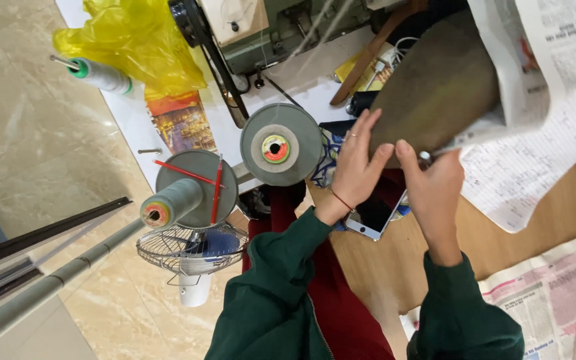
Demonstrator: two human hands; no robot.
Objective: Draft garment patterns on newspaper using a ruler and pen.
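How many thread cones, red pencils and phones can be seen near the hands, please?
Thread cones: 3 (green-tipped cone, grey cone, big grey cone)
Red pencils: 2 (pencil, pencil)
Phones: 1 (phone)
Total: 6

Beige marble-look tile floor, glossy w/ soft light. Landmark: sewing machine at top on white table. Below-left of it, small wire-cage fan on floor. Far left of it, grey poles run diagonally. Right of it, wooden bench top w/ newspaper.
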